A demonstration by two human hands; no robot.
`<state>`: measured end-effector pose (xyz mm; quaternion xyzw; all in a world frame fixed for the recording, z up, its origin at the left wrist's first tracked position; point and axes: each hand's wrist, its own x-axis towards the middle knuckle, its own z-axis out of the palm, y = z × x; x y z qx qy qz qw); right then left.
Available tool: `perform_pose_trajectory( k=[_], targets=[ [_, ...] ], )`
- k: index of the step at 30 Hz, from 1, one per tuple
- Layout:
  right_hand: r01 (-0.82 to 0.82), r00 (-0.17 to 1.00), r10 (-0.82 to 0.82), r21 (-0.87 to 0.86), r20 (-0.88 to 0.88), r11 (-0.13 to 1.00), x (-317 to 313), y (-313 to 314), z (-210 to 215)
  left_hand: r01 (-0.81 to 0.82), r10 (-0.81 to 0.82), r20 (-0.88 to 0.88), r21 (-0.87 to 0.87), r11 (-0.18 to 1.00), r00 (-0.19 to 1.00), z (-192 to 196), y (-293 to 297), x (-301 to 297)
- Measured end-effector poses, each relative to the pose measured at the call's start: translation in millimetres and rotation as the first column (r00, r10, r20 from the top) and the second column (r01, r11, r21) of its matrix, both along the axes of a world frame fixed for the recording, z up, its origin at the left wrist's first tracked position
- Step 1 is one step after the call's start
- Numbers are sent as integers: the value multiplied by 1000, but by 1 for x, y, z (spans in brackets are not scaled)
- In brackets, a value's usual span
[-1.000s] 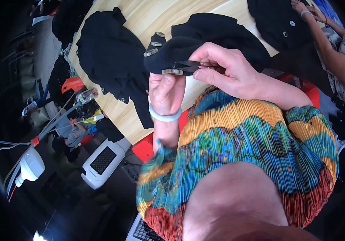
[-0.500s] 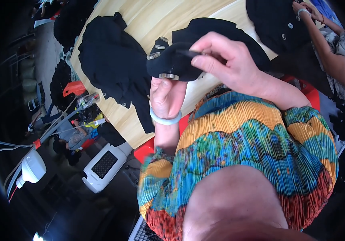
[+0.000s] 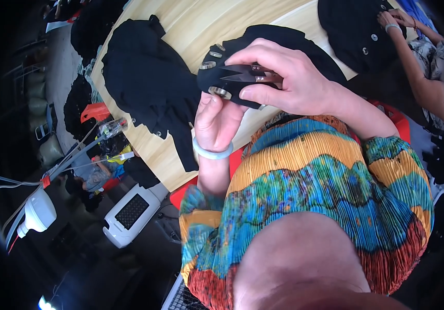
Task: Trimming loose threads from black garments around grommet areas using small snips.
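My left hand [image 3: 214, 121], a pale bangle on its wrist, grips a black garment [image 3: 209, 81] from below. Several shiny round buttons [image 3: 220, 93] stand along the garment's raised edge, the nearest just above my left thumb. Thread snips [image 3: 248, 75] with dark blades rest in the grasp of my right hand [image 3: 302, 80]. Their blades point left, spread apart over the black cloth and near the buttons. Whether the tips touch a thread is too small to tell.
Another black garment [image 3: 147, 77] lies on the wooden table [image 3: 196, 20] at the left. At the far right a co-worker's hands [image 3: 395, 20] handle a black buttoned garment [image 3: 343, 31]. A white bulb [image 3: 40, 211] on a pole hangs at the left, above a white stool-like object [image 3: 131, 214].
My right hand has turned, so the snips and their spread blades now show. The garment in my left hand has tilted and shifted slightly right, with the buttons facing up more.
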<state>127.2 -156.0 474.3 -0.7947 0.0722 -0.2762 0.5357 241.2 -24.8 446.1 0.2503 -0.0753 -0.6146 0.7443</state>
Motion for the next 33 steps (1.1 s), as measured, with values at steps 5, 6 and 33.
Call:
perform_pose_trajectory(
  k=[5,6,33],
  targets=[
    [18,996,-6,138,-91,990,-16,10,6,-81,89,182,-50,995,979,-5,7,4],
    [18,996,-5,138,-90,990,-15,12,4,-53,75,274,-86,995,959,-7,8,5],
    [147,989,-131,338,-70,929,0,6,-5,-91,84,264,14,996,961,-7,7,4]
  ],
)
